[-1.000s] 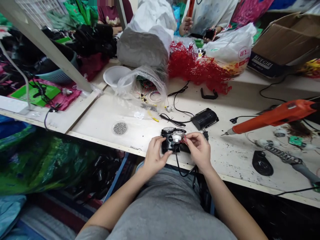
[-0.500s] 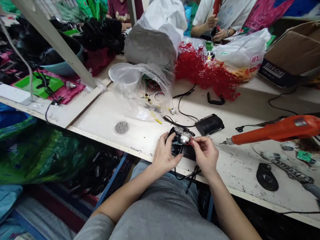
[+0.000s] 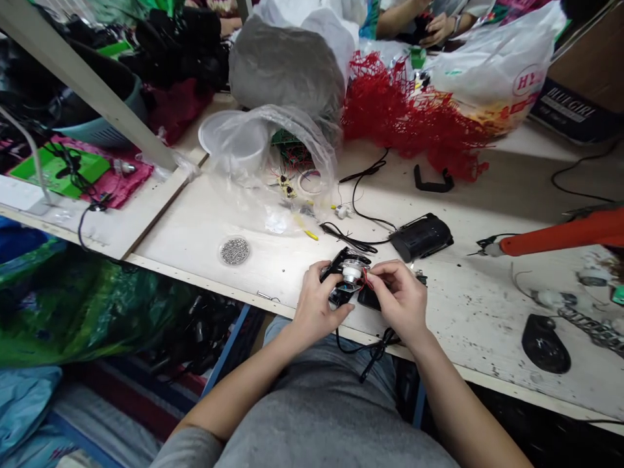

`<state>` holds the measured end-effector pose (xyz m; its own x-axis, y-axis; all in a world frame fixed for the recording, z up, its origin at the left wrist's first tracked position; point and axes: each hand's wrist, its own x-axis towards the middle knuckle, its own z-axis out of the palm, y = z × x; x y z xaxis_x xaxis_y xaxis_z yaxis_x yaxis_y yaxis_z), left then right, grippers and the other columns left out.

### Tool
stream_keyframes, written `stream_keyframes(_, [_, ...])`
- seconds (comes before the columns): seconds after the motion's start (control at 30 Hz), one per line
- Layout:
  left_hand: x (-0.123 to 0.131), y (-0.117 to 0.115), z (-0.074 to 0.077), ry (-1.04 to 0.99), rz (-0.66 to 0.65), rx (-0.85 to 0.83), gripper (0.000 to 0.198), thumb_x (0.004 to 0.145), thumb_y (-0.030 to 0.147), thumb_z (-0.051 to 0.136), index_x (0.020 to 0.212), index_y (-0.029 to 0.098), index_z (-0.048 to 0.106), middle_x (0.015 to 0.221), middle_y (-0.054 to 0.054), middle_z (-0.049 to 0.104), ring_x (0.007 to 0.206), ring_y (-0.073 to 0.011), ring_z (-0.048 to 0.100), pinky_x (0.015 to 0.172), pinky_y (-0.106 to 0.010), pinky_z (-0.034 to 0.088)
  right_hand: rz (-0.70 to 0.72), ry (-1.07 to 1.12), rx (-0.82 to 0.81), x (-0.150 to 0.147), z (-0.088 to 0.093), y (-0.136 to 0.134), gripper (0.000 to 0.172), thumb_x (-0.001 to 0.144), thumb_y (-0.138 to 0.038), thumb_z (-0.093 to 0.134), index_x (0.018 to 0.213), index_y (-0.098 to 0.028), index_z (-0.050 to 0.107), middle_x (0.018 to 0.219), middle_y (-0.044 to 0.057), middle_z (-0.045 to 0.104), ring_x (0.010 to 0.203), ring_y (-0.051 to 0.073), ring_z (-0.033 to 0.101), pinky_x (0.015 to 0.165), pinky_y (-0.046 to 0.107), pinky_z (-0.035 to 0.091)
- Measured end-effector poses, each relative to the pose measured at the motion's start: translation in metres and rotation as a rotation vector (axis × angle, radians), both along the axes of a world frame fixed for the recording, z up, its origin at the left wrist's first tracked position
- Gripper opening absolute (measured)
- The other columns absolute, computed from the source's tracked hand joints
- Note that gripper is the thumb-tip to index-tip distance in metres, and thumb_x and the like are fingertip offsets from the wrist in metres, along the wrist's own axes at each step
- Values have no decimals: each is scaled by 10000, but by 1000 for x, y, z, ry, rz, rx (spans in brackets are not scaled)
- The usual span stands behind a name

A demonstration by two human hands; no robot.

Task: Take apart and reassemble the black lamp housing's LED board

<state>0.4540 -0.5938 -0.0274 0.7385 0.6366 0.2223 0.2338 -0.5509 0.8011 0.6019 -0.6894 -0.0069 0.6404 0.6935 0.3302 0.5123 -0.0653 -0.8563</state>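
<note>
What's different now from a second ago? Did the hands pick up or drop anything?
Nothing was picked up or let go. The left hand still grips the black housing, now turned slantwise to the table edge. The right hand still pinches the red wire by its white round part, closer to the left hand. The second black housing, orange tool and dish of beads stayed put.

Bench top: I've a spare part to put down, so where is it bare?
Bare: the front strip between the small dish and the left hand; the speckled patch between the right hand and the black pad. Crowded: wires and bag behind the black unit both hands hold.
</note>
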Motion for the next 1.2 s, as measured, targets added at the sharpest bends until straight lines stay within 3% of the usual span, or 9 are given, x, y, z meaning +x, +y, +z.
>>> stream_keyframes(0.13, [1,-1,1,-3,24,-92,470,656,191,840,1065,218,610,1244,-102,478,1219,-312,521,1035,-494,493,38,1,-25,-5,3,1,81,897,-266,637,828,-224,631,763,10,666,679,152,640,614,288,556])
stream_keyframes(0.27, [1,-1,0,-19,53,-136,454,633,191,863,982,219,573,1188,-78,466,1165,-291,542,1009,-473,506,-71,-23,-38,-10,-4,1,72,889,-280,648,846,-222,641,777,17,687,696,164,663,653,312,573])
stream_keyframes(0.4, [2,-2,-2,-25,75,-157,503,597,199,901,934,219,527,1157,-69,460,1149,-288,538,983,-459,516,-145,120,-43,-14,-13,1,90,861,-301,681,865,-219,645,784,20,711,671,170,696,642,311,595])
stream_keyframes(0.73, [-1,-2,-12,-69,89,-146,478,622,237,919,902,211,533,1137,-75,461,1176,-302,528,988,-459,510,-113,126,-158,-10,-10,9,118,830,-336,670,832,-222,640,734,15,713,607,167,679,566,294,576])
stream_keyframes(1.03, [1,-3,-10,-114,114,-78,629,652,249,913,1149,200,530,1151,-81,493,1126,-276,555,970,-445,524,-109,393,13,-27,-2,15,142,819,-327,706,829,-222,610,636,-7,692,529,153,692,516,252,607])
stream_keyframes(1.2, [1,-1,-11,-90,98,-108,516,669,291,913,1086,206,621,1211,-85,494,1122,-271,573,982,-448,530,-108,416,65,-36,4,18,142,836,-315,710,846,-222,603,639,-4,707,541,156,709,509,240,607])
